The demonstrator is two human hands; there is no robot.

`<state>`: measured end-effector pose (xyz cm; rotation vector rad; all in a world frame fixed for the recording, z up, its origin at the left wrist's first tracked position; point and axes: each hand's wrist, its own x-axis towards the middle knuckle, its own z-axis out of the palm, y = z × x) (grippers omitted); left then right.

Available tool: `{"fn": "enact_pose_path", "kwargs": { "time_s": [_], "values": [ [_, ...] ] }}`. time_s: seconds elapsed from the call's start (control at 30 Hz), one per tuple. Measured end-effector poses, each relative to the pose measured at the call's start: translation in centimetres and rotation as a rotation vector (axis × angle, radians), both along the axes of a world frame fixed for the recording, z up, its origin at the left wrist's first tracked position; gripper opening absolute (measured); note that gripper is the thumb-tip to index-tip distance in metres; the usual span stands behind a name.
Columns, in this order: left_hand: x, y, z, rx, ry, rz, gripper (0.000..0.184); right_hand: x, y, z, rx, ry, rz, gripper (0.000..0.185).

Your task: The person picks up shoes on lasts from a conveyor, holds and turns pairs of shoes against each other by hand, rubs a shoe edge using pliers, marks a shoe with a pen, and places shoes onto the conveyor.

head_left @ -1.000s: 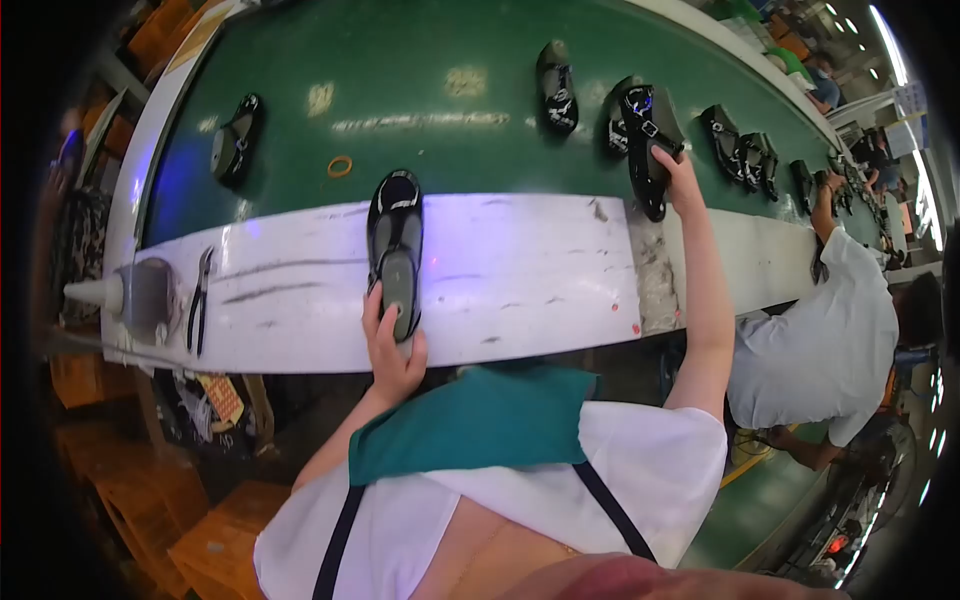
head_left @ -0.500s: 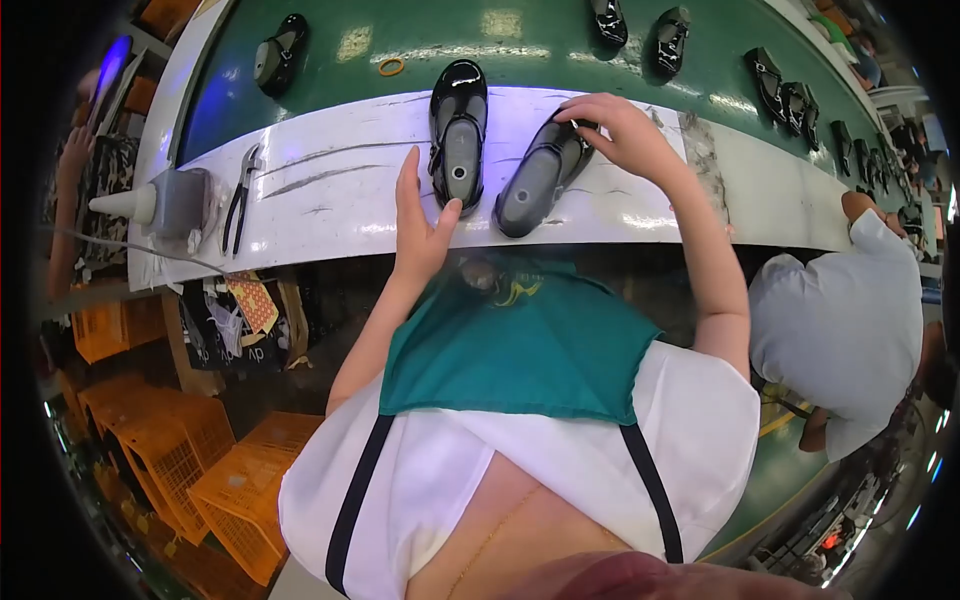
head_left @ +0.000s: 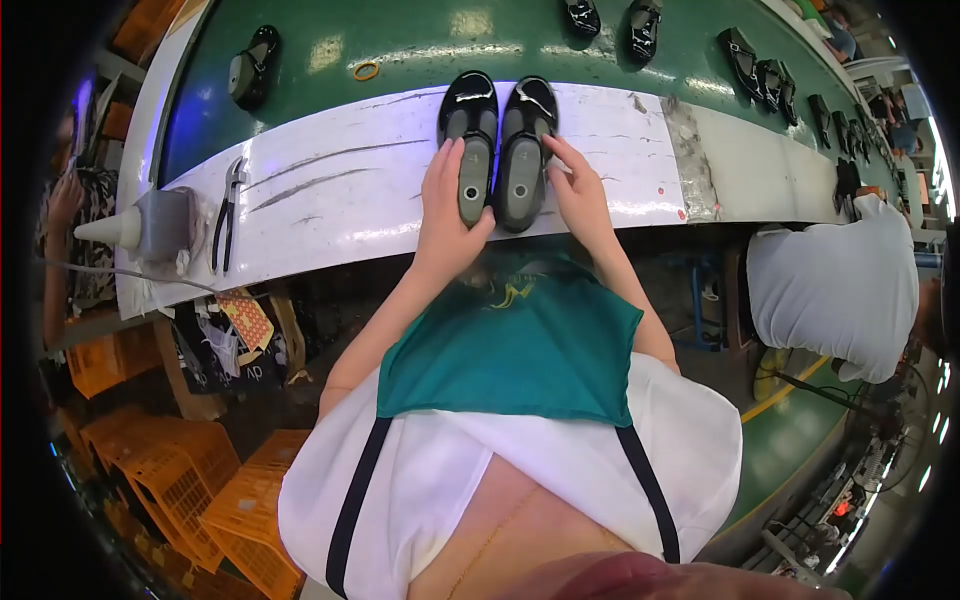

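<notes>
Two glossy black shoes stand side by side on the white work surface (head_left: pixel 360 190), toes pointing away from me, grey insoles showing. My left hand (head_left: pixel 447 215) is wrapped round the outer side of the left shoe (head_left: pixel 476 180), thumb near its heel. Against the outer side of the right shoe (head_left: pixel 522 180) rests my right hand (head_left: pixel 580 190), its fingers bent on the shoe's edge. The two shoes are nearly touching along their inner sides.
Pliers (head_left: pixel 227 215) and a bottle with a white nozzle (head_left: pixel 150 230) lie at the left. On the green surface (head_left: pixel 400 30) are a single shoe (head_left: pixel 253 68), an orange ring (head_left: pixel 366 71) and several more shoes. A co-worker (head_left: pixel 835 285) sits at the right; orange crates (head_left: pixel 185 465) stand low left.
The right shoe came from the green surface, was set down tilted, and now stands straight beside the left one. My left hand opened, then closed on the left shoe again.
</notes>
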<state>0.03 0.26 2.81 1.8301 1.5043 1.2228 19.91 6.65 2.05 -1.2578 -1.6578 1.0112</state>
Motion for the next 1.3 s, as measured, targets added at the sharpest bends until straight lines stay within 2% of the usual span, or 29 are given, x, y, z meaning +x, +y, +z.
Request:
{"fn": "enact_pose_path", "kwargs": {
  "time_s": [0.1,0.2,0.23,0.33,0.4,0.43,0.5,0.53,0.57,0.63,0.67,0.73,0.77,0.83,0.87,0.9,0.97,1.03,1.1,1.13,1.17,1.23,1.27,1.3],
  "values": [
    [0.1,-0.6,0.3,-0.007,-0.012,0.002,0.083,-0.1,1.7,0.4,-0.076,0.022,0.058,0.036],
    [-1.3,-0.1,0.8,-0.075,-0.203,-0.074,0.073,1.5,3.0,0.6,-0.175,0.043,0.185,0.038],
    [-2.0,0.1,1.0,-0.092,-0.225,-0.059,0.067,1.8,2.7,0.7,-0.177,0.042,0.188,0.038],
    [-3.1,0.6,2.4,-0.175,-0.319,0.008,0.067,1.3,1.0,3.5,-0.331,0.142,0.061,0.044],
    [-3.2,1.2,3.5,-0.472,-0.34,-0.032,0.079,0.4,0.0,4.0,-0.26,0.002,0.11,0.07],
    [-2.9,1.3,3.3,-0.475,-0.337,-0.032,0.079,-0.3,-0.4,3.8,-0.263,0.005,0.11,0.07],
    [-1.7,1.6,3.0,-0.318,0.124,-0.038,0.096,-1.8,-1.0,3.2,-0.149,-0.228,0.125,0.091],
    [-1.4,1.6,3.3,-0.358,0.122,-0.028,0.104,-2.1,-0.9,2.5,-0.172,-0.261,0.11,0.099],
    [-1.4,1.7,3.6,-0.354,0.124,-0.03,0.104,-2.2,-0.8,2.4,-0.168,-0.26,0.106,0.099],
    [-1.5,1.5,3.8,-0.408,-0.136,-0.079,0.099,-2.2,-1.0,2.3,-0.116,-0.173,0.07,0.094],
    [-1.6,1.2,3.6,-0.413,-0.137,-0.08,0.099,-1.9,-1.1,1.9,-0.121,-0.173,0.07,0.094],
    [-2.2,0.7,2.9,-0.384,-0.256,-0.006,0.089,-1.0,-0.5,1.3,-0.164,0.142,0.117,0.083],
    [-2.6,0.6,2.2,-0.38,-0.256,-0.003,0.089,-0.5,-0.4,1.4,-0.161,0.142,0.121,0.083],
    [-3.2,0.1,0.4,-0.483,-1.021,-0.03,0.076,0.2,-0.8,1.5,-0.55,0.666,0.113,0.069],
    [-2.9,-0.4,0.1,-0.457,-1.18,-0.047,0.069,-0.2,-1.3,1.3,-0.533,0.727,0.073,0.062],
    [-2.8,-0.6,-0.5,-0.457,-1.179,-0.04,0.069,-0.2,-1.4,0.7,-0.538,0.728,0.076,0.062],
    [-2.6,-1.0,-0.9,-0.535,-1.501,-0.273,0.069,-0.1,-1.8,-0.8,-0.652,1.022,0.163,0.062],
    [-2.0,-1.2,0.3,-0.457,-1.472,-0.265,0.07,0.0,-2.1,-1.5,-0.646,1.127,0.223,0.061],
    [-2.1,-1.0,0.8,-0.452,-1.6,-0.325,0.066,-0.2,-2.3,0.0,-0.704,1.157,0.224,0.05],
    [-2.3,-0.8,1.2,-0.446,-1.459,-0.258,0.069,0.1,-2.2,-0.3,-0.73,1.142,0.23,0.057],
    [-2.4,-0.8,1.1,-0.446,-1.456,-0.261,0.069,0.5,-1.9,-0.4,-0.726,1.144,0.229,0.057],
    [-2.8,-0.8,0.6,-0.414,-1.295,-0.182,0.074,1.2,-1.5,-0.4,-0.637,0.878,0.292,0.075],
    [-3.4,-0.5,-0.7,-0.411,-1.291,-0.187,0.074,0.8,-1.3,0.3,-0.631,0.88,0.293,0.075],
    [-4.1,0.0,-2.2,-0.401,-1.277,-0.277,0.079,-0.1,-1.4,1.6,-0.444,0.851,0.311,0.082]
  ]
}}
